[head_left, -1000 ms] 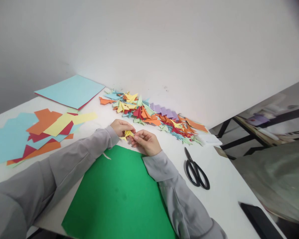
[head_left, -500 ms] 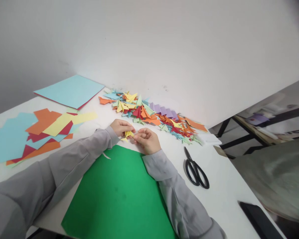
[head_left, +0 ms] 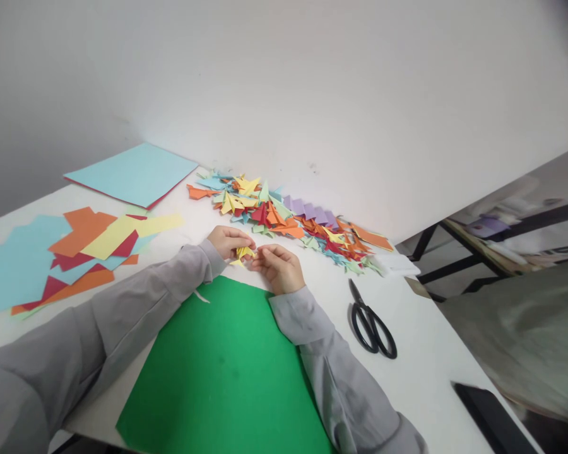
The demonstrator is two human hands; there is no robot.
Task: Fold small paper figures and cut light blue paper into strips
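the left hand is gripping a yellow folded paper between its fingers, and the right hand is pinching the right end of the same piece, its thumb and fingers closing on it. the paper is sitting between the 2 hands, just past the far edge of a green sheet, and the fingers are hiding part of it. the green sheet is lying flat at the near side of a white counter. beyond the hands, a pile of folded paper pieces in several colours is stretching from left to right near the wall, with purple pieces standing in a row among them. flat paper pieces are overlapping on the left, and a light blue sheet is resting at the far left. black-handled scissors are lying on the right, and a black flat object is lying at the near right.
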